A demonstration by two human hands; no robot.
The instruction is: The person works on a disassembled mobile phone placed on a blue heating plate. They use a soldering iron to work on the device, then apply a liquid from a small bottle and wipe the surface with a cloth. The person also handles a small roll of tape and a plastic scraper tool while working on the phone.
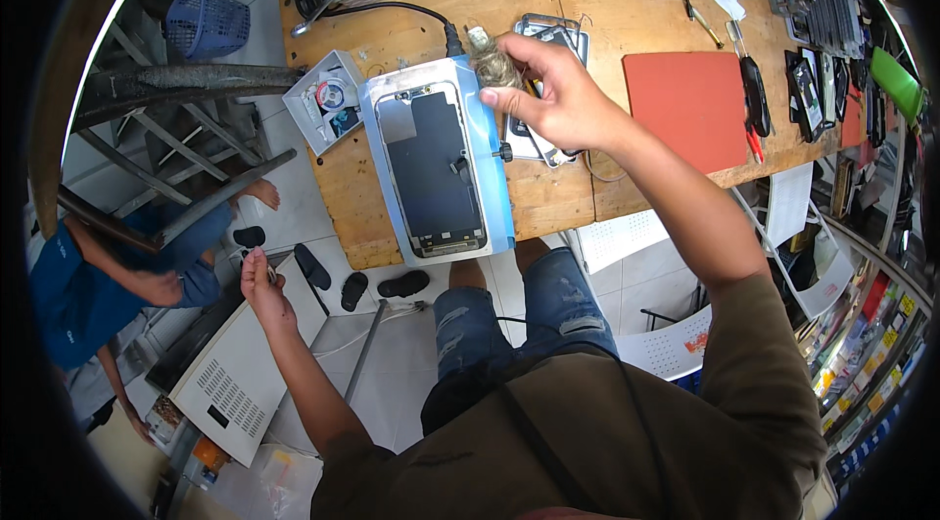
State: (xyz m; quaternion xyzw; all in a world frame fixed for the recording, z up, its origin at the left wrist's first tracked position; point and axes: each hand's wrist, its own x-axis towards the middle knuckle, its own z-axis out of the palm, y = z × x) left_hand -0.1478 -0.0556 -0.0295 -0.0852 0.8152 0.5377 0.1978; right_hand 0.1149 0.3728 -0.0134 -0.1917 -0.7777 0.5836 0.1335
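My right hand (553,89) is closed around a tangled grey-green bundle (496,68) that looks like thread or fine wire wound on a pale core. It holds this at the upper right corner of a blue-and-white box-shaped machine (500,212) with a black side knob. On the machine's top lies a phone screen panel (431,177), dark and framed, with a grey patch at its upper left. Away from the table, to the left, my left hand (264,287) is raised with its fingers pinched together. What they grip is too small to make out.
Behind my right hand lie opened phone parts (558,27). A white box of small items (328,104) sits left of the machine, and a red-brown mat (685,114) right. Tools and stacked phones (832,6) crowd the far right. Another person (127,275) sits at the left.
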